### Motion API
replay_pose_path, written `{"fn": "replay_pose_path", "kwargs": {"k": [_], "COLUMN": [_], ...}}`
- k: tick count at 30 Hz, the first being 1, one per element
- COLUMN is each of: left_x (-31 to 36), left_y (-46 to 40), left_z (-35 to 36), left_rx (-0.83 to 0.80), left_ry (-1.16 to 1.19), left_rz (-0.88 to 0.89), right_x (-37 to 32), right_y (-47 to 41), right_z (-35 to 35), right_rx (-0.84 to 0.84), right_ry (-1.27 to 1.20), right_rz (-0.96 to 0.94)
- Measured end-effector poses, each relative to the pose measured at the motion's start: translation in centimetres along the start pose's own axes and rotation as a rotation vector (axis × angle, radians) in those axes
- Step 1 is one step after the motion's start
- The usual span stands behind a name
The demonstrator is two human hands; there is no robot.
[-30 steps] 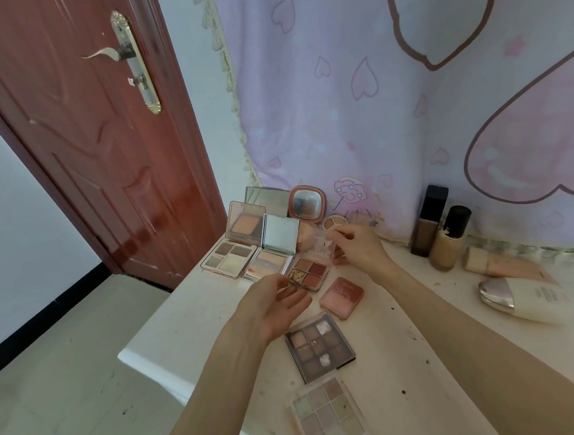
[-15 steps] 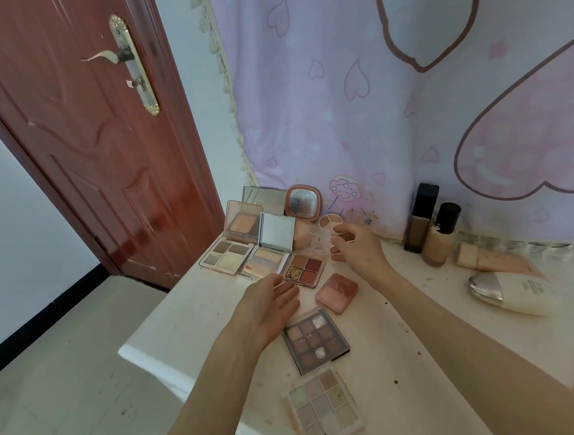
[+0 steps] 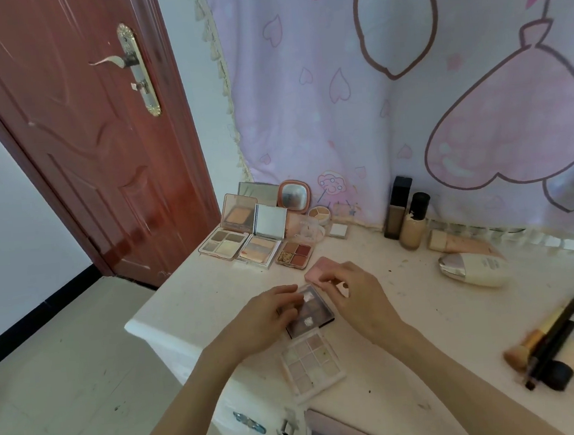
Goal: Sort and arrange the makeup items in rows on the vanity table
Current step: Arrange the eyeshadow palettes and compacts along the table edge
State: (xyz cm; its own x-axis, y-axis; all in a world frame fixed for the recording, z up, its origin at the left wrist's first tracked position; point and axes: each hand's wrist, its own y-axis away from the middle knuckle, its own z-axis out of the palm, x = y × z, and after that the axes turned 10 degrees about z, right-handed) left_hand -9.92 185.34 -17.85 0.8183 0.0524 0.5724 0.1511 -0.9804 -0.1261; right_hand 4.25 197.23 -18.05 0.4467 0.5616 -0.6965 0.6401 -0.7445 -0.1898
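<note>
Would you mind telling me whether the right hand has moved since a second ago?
Yes. The right hand came back from the round compact toward the person, onto the dark palette.

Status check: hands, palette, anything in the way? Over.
Left hand and right hand both gripping the dark palette, one on each side. Palette flat on the table. Pink compact right behind it, pale palette just in front.

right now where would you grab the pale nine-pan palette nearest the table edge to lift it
Take the pale nine-pan palette by its two long side edges, coming from above with thumb on one side and fingers on the other. It lies flat and thin on the vanity table, pans facing up, so pinching the rim likely avoids touching the powder; its front edge sits near the table's lip.
</note>
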Motion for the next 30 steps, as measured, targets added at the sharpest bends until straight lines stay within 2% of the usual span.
{"fn": "replay_pose_path", "kwargs": {"k": [4,8,11,16,22,26,28,29,30], "left_x": [-1.0,-1.9,-2.3,-2.5,-1.9,-0.6,0.3,0.8,1.3], "left_y": [1.5,2.8,3.7,4.6,4.2,4.1,4.2,4.2,4.2], "left_z": [0.3,0.3,0.6,1.6,2.1,1.1,0.4,0.0,-0.3], "left_rx": [-0.046,0.026,0.087,0.147,0.28,0.383,0.431,0.443,0.449], "left_ry": [-0.151,-0.191,-0.181,-0.132,-0.094,0.043,0.156,0.22,0.283], "left_rz": [0.05,-0.003,-0.028,-0.091,-0.06,-0.026,0.014,0.031,0.044], "right_x": [-0.5,-0.2,0.2,1.3,2.8,2.0,0.7,-0.3,-1.3], "right_y": [3.3,5.2,5.4,4.3,3.1,2.7,2.9,3.1,3.3], "right_z": [0.4,1.7,2.0,0.9,-0.8,-1.1,-1.0,-1.2,-1.3], "right_rx": [-0.038,-0.244,-0.333,-0.3,-0.254,-0.103,0.019,0.001,-0.088], "right_ry": [0.18,0.425,0.559,0.699,0.744,0.607,0.26,0.009,-0.257], "right_rz": [-0.11,-0.088,-0.069,-0.033,0.095,0.024,0.04,0.12,0.214]}}
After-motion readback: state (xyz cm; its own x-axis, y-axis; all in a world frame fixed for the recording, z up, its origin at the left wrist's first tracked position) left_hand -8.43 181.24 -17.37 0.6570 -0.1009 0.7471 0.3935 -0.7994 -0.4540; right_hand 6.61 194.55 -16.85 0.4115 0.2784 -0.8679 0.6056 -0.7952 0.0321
